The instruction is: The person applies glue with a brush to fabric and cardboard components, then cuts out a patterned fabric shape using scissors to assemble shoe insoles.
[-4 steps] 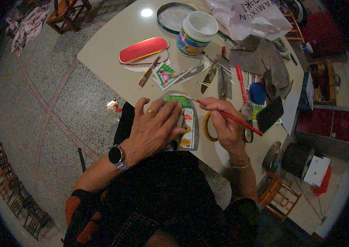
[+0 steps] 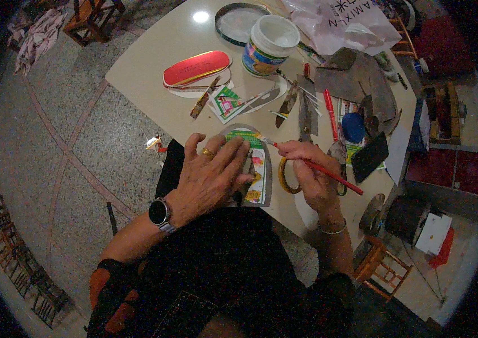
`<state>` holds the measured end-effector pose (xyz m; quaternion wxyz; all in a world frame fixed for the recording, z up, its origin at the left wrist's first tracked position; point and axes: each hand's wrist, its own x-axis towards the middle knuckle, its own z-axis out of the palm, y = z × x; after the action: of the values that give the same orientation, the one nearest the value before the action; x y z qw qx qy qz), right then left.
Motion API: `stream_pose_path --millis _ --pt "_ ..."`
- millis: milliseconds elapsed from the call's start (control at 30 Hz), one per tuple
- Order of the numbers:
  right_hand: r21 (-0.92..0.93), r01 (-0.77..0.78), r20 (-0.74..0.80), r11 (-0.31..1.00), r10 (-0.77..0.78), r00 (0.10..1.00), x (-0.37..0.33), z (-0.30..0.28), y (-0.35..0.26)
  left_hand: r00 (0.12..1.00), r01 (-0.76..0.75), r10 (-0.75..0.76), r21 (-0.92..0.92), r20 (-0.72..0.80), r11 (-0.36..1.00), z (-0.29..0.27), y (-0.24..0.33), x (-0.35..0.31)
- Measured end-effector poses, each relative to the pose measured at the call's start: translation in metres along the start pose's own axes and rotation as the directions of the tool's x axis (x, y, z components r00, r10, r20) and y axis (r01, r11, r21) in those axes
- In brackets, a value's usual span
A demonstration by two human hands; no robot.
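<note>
At table [image 2: 143, 65] edge, left hand [image 2: 212, 169] spread over printed piece [image 2: 257, 169]; right hand [image 2: 313, 176] pinches red brush [image 2: 335, 176], tip near piece's curved rim.

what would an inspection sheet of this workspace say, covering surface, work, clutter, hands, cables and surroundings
surface: cream table, with a bright glare spot
job's things: grey-bordered printed sheet; red-handled brush, tip by the sheet's upper right edge
clutter: open white tub, round lid, gold-edged red oval piece, scissors, red pen, plastic bag
hands: left hand spread over the sheet; right hand gripping the brush
cables: nothing seen for certain
surroundings: speckled floor, wooden chair
</note>
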<state>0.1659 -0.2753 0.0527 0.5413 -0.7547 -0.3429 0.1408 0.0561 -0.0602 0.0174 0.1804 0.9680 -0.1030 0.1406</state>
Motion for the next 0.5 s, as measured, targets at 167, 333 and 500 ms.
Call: stream_pose_path --millis 167,333,500 --pt "0.082 0.05 -0.056 0.995 -0.046 0.997 0.012 0.009 -0.008 1.0 -0.006 0.006 0.007 0.002 1.0 0.0 0.001 0.002" --pt "0.109 0.005 -0.05 0.994 0.001 0.999 0.012 0.002 -0.008 1.0 -0.01 0.011 0.025 -0.013 1.0 0.002 0.0 0.001" --pt "0.178 0.403 -0.268 0.898 -0.35 0.898 0.051 -0.021 -0.034 1.0 -0.004 0.005 0.058 -0.027 0.998 0.0 0.003 0.003"
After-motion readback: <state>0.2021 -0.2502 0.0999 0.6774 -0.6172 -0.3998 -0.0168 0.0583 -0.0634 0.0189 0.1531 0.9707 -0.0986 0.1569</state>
